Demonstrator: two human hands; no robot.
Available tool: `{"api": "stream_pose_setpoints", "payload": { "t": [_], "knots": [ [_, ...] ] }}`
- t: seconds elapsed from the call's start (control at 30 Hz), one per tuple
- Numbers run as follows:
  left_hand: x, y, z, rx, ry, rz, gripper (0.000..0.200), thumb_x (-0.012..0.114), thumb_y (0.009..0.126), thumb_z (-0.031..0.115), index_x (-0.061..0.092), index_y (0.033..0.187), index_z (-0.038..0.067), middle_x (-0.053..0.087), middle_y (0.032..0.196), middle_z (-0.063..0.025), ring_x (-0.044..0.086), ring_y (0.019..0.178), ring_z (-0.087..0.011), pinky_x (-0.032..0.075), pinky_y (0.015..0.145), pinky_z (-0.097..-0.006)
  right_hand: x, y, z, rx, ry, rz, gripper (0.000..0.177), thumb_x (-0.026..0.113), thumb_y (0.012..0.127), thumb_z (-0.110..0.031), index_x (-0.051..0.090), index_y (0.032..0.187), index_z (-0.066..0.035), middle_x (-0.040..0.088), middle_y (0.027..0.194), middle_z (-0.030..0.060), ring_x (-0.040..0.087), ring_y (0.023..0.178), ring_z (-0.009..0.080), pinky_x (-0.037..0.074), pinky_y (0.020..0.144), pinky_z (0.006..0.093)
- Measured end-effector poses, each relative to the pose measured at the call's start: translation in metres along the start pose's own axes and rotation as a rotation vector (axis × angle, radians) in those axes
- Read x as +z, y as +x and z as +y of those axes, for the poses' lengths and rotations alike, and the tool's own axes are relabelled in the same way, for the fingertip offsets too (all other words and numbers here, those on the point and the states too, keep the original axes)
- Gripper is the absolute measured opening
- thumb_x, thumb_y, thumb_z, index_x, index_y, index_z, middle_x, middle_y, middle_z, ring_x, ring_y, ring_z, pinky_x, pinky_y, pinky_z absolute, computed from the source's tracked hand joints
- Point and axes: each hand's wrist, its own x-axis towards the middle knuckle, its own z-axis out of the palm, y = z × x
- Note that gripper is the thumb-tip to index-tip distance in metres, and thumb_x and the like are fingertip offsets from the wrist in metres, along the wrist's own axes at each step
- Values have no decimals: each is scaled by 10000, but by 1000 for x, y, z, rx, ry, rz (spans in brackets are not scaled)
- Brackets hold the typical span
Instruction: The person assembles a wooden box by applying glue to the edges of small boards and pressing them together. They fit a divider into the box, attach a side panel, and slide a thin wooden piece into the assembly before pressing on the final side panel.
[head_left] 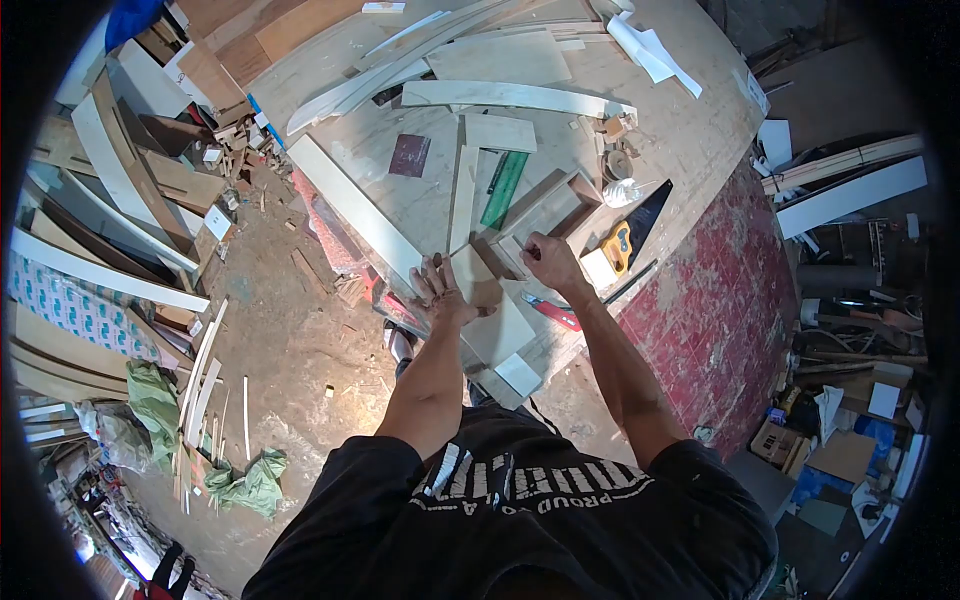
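My left hand (440, 291) lies with fingers spread on the end of a long pale board (355, 198) near the table's front edge. My right hand (552, 263) is closed at the near end of a small open wooden box (550, 212); anything in its fingers is too small to name. Between my hands lies a flat wooden piece (474, 268). To the right of the box rests a handsaw (622, 244) with a yellow handle and dark blade. A red-handled tool (552, 312) lies just below my right hand.
A green strip (504, 190), a dark red square sheet (409, 155), a white bottle (621, 192) and a tape roll (617, 165) lie around the box. A curved board (520, 95) and several strips occupy the table's far side. Timber offcuts (225, 150) litter the floor at left.
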Motion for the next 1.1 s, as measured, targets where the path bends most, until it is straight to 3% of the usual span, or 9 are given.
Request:
{"api": "stream_pose_setpoints", "payload": {
  "t": [1.1],
  "knots": [
    [-1, -4, -3, 7, -54, 13, 1500, 835, 450, 686, -108, 1532, 250, -224, 1583, -88, -247, 1426, -384, 42, 1078, -713, 2, -3, -8, -26, -87, -10, 183, 701, 801, -158, 611, 844, -4, 671, 759, 172, 672, 713, 329, 535, 678, 404]
  ]
}}
